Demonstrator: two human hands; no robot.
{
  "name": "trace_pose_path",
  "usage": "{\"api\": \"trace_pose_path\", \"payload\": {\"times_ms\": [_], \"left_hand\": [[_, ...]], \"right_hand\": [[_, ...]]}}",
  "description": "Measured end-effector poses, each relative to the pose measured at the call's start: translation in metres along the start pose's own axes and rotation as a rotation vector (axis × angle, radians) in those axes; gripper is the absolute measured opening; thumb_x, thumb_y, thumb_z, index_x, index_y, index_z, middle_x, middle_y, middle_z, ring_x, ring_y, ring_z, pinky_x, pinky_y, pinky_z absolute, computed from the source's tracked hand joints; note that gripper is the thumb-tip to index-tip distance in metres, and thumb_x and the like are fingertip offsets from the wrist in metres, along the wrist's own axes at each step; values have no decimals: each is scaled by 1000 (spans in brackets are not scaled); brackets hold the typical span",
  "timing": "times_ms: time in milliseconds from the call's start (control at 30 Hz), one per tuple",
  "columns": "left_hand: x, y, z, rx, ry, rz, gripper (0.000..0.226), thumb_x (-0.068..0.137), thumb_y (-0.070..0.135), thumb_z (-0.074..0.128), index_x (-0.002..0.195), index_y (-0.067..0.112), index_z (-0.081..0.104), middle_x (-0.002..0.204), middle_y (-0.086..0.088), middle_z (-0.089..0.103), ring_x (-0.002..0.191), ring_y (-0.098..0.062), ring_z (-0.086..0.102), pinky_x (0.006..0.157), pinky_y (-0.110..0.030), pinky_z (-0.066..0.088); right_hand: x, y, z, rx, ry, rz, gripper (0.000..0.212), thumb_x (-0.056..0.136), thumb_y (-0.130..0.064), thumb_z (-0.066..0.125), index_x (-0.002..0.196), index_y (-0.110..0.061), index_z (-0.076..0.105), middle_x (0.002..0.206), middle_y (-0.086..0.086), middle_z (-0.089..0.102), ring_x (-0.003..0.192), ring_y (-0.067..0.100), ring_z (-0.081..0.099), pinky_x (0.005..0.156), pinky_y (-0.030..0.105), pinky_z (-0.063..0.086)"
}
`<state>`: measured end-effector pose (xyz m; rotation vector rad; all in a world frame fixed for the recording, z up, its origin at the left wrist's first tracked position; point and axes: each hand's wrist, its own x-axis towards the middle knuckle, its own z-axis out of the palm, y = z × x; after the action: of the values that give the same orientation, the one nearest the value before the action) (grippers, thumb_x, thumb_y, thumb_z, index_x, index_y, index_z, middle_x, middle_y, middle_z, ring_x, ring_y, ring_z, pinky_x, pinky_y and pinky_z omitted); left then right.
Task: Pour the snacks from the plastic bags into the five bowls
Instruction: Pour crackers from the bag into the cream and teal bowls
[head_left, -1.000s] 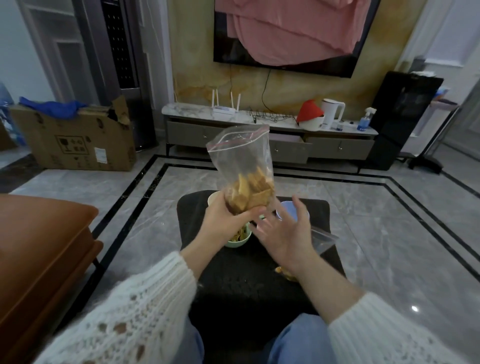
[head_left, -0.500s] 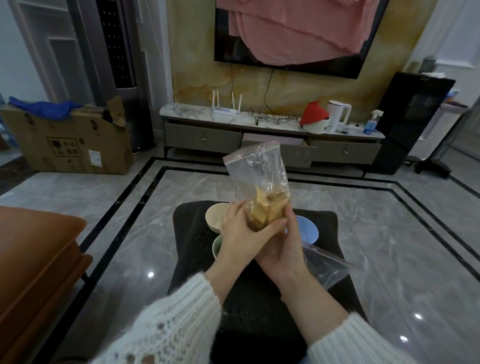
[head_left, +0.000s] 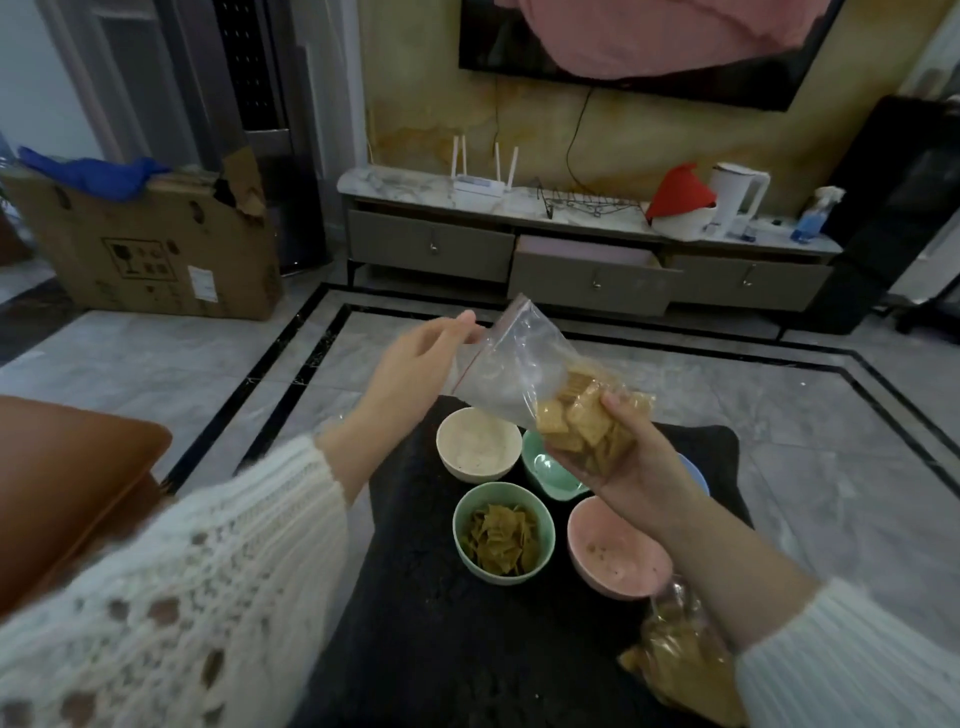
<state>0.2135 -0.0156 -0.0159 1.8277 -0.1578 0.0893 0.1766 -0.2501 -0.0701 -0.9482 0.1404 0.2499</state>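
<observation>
Clear plastic, a zip bag (head_left: 524, 374) with a red seal line, was held tilted above the far bowls, its mouth up and to the left, its filled end low and to the right. The left hand (head_left: 410, 374) was raised with the wrist bent back; its thumb and fingers were pinched on the bag's mouth edge. The right hand (head_left: 631, 457) was turned palm up beneath the filled end, fingers curled round the square crackers (head_left: 576, 421) inside.

Five bowls were set on a black cushioned stool (head_left: 426, 649). The cream bowl (head_left: 478, 449) stood near the stool's far left edge, just below the bag's middle. The mint bowl (head_left: 550, 467) beside it was partly hidden by the right hand, and only a sliver of the blue bowl (head_left: 698, 475) could be seen past the wrist, near the far right edge. The green bowl (head_left: 501, 532), holding chips, and the pink bowl (head_left: 615, 545) stood nearer, just beside each other. A second bag of snacks (head_left: 680, 665) lay at the stool's right edge under the right forearm. Bare black surface was left along the near and left sides of the stool.

A shipping label and handling symbols were printed on the cardboard box (head_left: 145, 249) at the far left; the writing was too small to be read.
</observation>
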Motion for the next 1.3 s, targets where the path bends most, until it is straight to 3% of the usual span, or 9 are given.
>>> {"api": "trace_pose_path", "payload": {"times_ms": [167,333,400,533,667,867,1000,1133,1300], "left_hand": [[33,-11,1,136,-86,-9,42,100,41,44,103,10,73,97,2,73,91,-9,62,88,-24,45],[51,-29,13,15,-103,-110,29,97,31,55,111,10,71,96,1,71,77,-6,56,61,-5,45],[58,-40,19,-31,-81,-158,28,96,28,58,111,8,71,95,1,69,78,-9,55,57,-7,45],[70,-63,30,-66,-30,-218,25,93,27,63,106,7,71,93,1,69,79,-10,56,62,-16,44],[76,-81,37,-64,-32,-237,22,92,23,64,105,6,72,89,0,69,73,-7,57,69,-18,44],[78,-98,39,-77,-17,-298,22,93,23,62,106,7,69,97,-4,68,69,-6,56,57,-13,43],[75,-106,40,-103,-1,-314,23,93,20,64,107,2,68,79,1,63,58,1,54,45,-3,39],[73,-112,38,-71,-25,-330,24,93,19,64,108,2,69,74,2,60,61,-5,49,46,-6,40],[77,-106,35,-28,-28,-273,12,93,22,64,96,12,69,76,4,61,64,-6,51,56,-14,39]], "right_hand": [[21,-5,0,-170,0,33,51,89,-19,64,138,-9,56,131,18,67,112,31,70,82,44,61],[37,-3,-6,-230,89,58,55,79,-17,73,132,-10,59,128,19,69,115,34,68,87,52,60],[44,-3,-11,-248,131,65,57,75,-17,76,129,-11,60,126,19,70,113,34,69,86,53,60],[54,-2,-19,-278,199,56,67,72,-14,81,132,-9,54,116,18,74,104,33,74,76,51,62],[65,0,-26,-305,246,41,46,78,-8,78,118,-14,58,107,16,77,94,30,76,70,48,64],[77,0,-33,-413,245,41,43,80,-9,79,120,-9,61,109,17,76,96,29,76,71,45,64],[80,2,-37,-488,205,51,44,81,-9,79,123,-7,64,114,17,75,102,31,74,83,50,62],[80,5,-38,-505,217,67,47,80,-9,80,123,-10,61,115,17,74,104,33,73,85,54,60],[82,-4,-34,-531,206,52,42,80,-9,79,119,-14,65,112,14,76,102,29,74,83,51,61]]}}
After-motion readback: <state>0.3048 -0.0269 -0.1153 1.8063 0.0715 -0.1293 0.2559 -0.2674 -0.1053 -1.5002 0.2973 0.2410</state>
